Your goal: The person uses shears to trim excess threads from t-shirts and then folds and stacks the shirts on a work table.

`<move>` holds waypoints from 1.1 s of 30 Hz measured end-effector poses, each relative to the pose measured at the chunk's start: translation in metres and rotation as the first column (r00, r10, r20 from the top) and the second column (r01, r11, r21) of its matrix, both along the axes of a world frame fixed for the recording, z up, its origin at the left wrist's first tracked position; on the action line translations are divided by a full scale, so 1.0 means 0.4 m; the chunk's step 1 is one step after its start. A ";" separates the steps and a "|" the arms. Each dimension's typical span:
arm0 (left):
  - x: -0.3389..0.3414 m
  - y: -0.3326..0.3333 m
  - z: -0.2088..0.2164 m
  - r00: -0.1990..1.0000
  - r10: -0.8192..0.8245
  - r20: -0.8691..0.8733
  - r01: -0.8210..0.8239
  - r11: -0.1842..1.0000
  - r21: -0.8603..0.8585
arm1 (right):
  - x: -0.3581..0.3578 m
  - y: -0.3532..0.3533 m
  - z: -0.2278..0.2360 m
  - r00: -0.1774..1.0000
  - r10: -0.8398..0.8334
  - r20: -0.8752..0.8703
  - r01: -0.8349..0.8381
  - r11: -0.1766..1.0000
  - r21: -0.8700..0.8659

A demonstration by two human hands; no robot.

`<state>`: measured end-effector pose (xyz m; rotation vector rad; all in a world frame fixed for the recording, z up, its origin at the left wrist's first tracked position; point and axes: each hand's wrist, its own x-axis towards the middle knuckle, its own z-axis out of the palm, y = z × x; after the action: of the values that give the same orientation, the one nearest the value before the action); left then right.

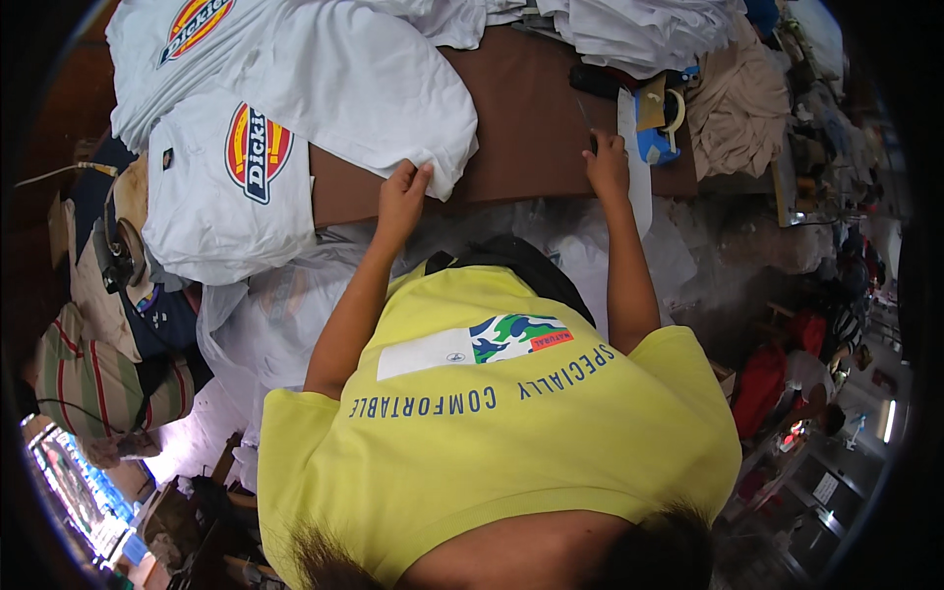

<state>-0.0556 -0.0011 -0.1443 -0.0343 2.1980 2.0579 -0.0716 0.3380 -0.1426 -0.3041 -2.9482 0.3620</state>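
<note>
A white T-shirt (pixel 344 88) lies over the brown tabletop (pixel 516 108), its rounded near end hanging close to the table's front edge. My left hand (pixel 404 195) is closed on the edge of this cloth, fingers pinched. Farther right, my right hand (pixel 608 165) is closed round a thin dark tool (pixel 593 141) with a slender tip pointing away from me; its exact kind is too small to tell. Just right of that hand stand a blue tape dispenser (pixel 657 146) and a long white strip (pixel 637 187).
A folded white T-shirt (pixel 211 187) with a red and yellow print rests at the left. More white garments (pixel 649 34) are heaped at the back, with beige cloth (pixel 742 98) at the right. A black object (pixel 598 81) lies near the dispenser. Clear plastic bags (pixel 256 334) hang below the table edge.
</note>
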 end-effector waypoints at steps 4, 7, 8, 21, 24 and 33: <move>-0.007 0.023 -0.006 0.991 -0.065 0.117 0.027 0.953 0.301 | 0.032 0.008 0.008 0.998 -0.020 -0.065 0.021 0.999 0.024; 0.006 0.052 -0.017 0.996 -0.084 -0.030 0.088 0.978 0.187 | 0.039 0.017 0.000 0.994 -0.112 -0.014 0.111 0.992 -0.056; 0.006 0.039 -0.055 0.994 -0.106 0.004 0.106 0.993 0.061 | 0.038 0.015 0.008 0.994 -0.112 0.009 0.112 0.989 -0.093; 0.017 0.039 0.024 0.831 -0.446 -0.332 0.020 0.621 -0.784 | 0.074 0.014 0.035 0.972 -0.149 0.183 0.166 0.983 -0.080; -0.011 0.059 0.113 0.974 -0.227 0.006 0.171 0.717 -0.676 | 0.073 -0.003 0.068 0.982 -0.087 0.166 0.132 0.949 -0.286; -0.029 0.068 0.099 0.953 -0.039 0.302 -0.167 0.762 0.625 | 0.100 -0.210 0.064 0.962 0.247 -0.117 -0.206 0.372 -0.905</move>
<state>-0.0672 0.0260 -0.1046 -0.3328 1.2382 2.5348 -0.0315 0.2540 -0.1170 0.0191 -2.4430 2.0566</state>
